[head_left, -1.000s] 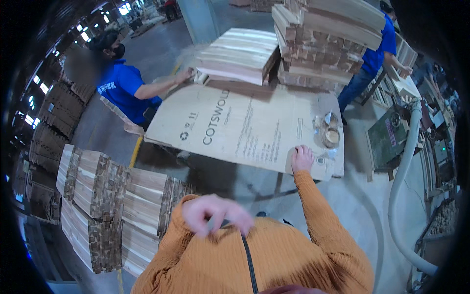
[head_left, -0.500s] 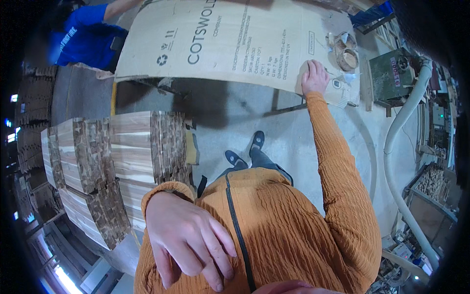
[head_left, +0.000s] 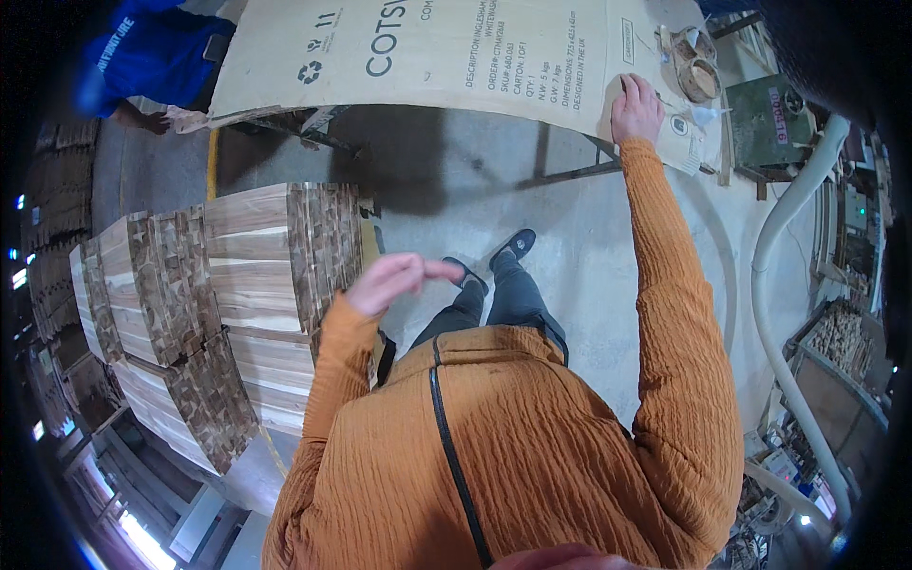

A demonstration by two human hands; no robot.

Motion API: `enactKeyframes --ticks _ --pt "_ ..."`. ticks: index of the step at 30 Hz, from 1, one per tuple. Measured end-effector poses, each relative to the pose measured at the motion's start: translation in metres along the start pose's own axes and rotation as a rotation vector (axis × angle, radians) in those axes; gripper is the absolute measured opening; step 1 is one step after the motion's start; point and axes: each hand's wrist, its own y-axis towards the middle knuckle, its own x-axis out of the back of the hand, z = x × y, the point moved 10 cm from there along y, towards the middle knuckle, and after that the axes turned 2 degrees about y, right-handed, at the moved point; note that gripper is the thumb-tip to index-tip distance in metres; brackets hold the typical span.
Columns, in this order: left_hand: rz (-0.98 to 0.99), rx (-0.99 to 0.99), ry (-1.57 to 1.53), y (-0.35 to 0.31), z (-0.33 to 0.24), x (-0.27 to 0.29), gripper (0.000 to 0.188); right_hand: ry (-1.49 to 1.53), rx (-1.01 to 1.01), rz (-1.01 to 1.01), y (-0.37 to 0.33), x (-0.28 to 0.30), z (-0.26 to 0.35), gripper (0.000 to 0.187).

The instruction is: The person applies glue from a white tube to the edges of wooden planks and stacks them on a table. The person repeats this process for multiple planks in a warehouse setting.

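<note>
The cardboard sheet (head_left: 446,66) lies in front of the person, and the right hand (head_left: 636,109) rests near its close edge, fingers close together and slightly bent, gripping nothing visible. The left hand (head_left: 397,280) hangs blurred in the air beside the stacked boards (head_left: 252,261), one finger out; whether the others close on anything, I cannot tell. Leaning hard could bend or slide the sheet, jolting the tape rolls (head_left: 701,81); a careless leftward swing could scrape knuckles on board ends
</note>
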Motion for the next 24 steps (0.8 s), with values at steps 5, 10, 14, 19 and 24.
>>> enactKeyframes --ticks 5,10,14,19,24 --pt "0.107 0.826 1.118 -0.063 0.283 0.105 0.047 0.02 -0.013 -0.006 0.004 0.001 0.001 0.035" --pt "-0.41 1.099 0.892 -0.167 0.312 0.164 0.051 0.029 -0.008 -0.039 0.002 0.002 -0.004 0.034" --pt "-0.48 0.874 0.917 -0.158 0.297 0.173 0.051 0.03 -0.012 -0.047 0.001 -0.002 -0.007 0.033" --pt "-0.37 0.632 0.703 -0.083 0.31 0.135 0.044 0.024 -0.028 -0.06 0.001 -0.002 -0.008 0.032" --pt "-0.264 0.468 0.608 -0.041 0.301 0.097 0.04 0.016 -0.019 -0.062 0.0 -0.004 -0.01 0.033"
